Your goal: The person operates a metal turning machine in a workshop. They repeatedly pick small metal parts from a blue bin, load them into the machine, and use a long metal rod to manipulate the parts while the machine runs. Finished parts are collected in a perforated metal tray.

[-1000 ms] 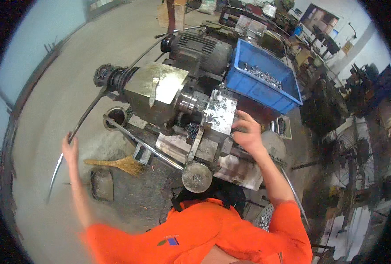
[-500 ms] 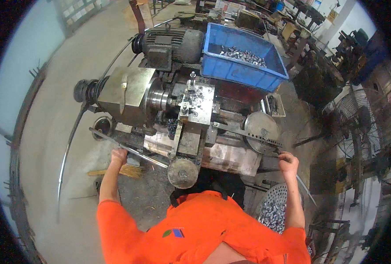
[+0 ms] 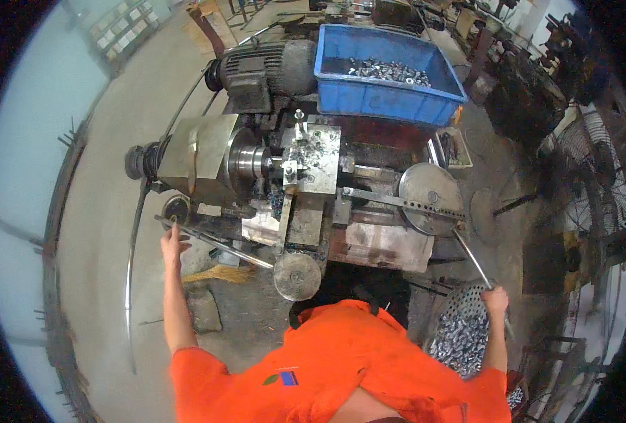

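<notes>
Left hand [image 3: 172,247]: partly spread at outer end of long lever [image 3: 246,256]; unable to tell whether touching.
Long lever: slanting down to round disc [image 3: 297,276] at machine's [image 3: 380,243] front edge.
Blue crate [image 3: 390,102]: along rear edge, holding small metal parts [image 3: 390,72].
Rod [image 3: 473,257]: angled beyond right edge.
Right hand [image 3: 494,299]: clenched around rod's lower part.
</notes>
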A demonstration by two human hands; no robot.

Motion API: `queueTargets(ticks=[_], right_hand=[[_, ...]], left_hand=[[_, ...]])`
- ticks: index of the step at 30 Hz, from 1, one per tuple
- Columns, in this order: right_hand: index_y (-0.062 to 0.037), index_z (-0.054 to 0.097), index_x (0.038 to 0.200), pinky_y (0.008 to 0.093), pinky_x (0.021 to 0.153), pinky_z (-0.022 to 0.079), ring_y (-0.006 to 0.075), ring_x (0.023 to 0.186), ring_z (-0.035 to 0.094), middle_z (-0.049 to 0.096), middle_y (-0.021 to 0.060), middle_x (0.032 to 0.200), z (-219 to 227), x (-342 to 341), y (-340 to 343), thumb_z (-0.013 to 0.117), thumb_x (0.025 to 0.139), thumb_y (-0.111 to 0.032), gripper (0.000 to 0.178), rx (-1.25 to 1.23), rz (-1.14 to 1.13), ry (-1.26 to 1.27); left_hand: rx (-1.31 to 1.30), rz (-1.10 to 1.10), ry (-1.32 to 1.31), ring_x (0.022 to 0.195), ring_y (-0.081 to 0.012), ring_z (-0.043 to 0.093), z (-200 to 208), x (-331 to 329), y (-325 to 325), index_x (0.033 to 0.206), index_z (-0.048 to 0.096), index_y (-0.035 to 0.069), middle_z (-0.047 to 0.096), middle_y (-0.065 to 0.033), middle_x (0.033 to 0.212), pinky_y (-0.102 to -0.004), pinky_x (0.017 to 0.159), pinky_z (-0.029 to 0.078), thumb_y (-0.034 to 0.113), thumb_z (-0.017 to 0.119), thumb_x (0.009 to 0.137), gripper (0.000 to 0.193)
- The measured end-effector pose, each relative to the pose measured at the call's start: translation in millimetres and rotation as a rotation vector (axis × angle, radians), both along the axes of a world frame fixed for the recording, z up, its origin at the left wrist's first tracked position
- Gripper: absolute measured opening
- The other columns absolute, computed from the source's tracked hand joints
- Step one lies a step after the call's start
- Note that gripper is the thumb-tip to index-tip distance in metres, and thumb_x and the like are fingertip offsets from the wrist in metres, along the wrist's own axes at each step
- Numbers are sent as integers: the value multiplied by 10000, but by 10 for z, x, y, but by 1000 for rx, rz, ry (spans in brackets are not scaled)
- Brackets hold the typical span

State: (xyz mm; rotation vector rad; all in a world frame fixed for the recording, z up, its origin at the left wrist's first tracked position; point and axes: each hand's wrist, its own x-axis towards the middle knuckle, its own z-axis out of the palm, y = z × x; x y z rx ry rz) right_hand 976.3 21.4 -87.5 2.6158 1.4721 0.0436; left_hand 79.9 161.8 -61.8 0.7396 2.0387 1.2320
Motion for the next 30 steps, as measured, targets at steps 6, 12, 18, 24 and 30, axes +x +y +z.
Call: queueTargets(ticks=[6,12,18,24,30], right_hand=[[3,589,605,369,507,421,206,535,542,500,75,501,-47,-1068,-572,609,686,-246,262,128,-224,838],[-29,629,685,245,433,315,100,467,448,518,-6,553,171,-1660,-612,538,667,-140,144,178,-325,1298],[-62,624,719,246,420,297,87,474,428,504,-23,564,-72,-1736,-685,542,682,-141,120,273,-272,1085],[-34,595,762,249,458,327,85,507,433,493,-18,591,109,-1774,-687,547,649,-96,138,244,-319,1311],[25,576,735,340,479,389,162,520,465,497,53,567,-32,-1377,-649,559,617,-148,210,248,-64,832]], left_hand=[[185,129,-15,430,-200,569,-209,392,215,987,488,-22,585,-120,681,-293,364,483,209,556,815,296],[67,125,19,419,-203,563,-169,344,244,1016,500,-19,581,-128,710,-293,345,474,203,540,785,323],[124,101,31,414,-234,576,-93,464,218,989,488,-38,578,-153,689,-291,329,474,227,534,782,339],[38,75,48,432,-284,595,-146,326,226,896,476,-65,567,-169,625,-338,329,484,254,526,799,337],[-139,71,17,409,-310,576,76,431,208,786,501,-70,552,-170,568,-358,336,471,294,522,817,366]])
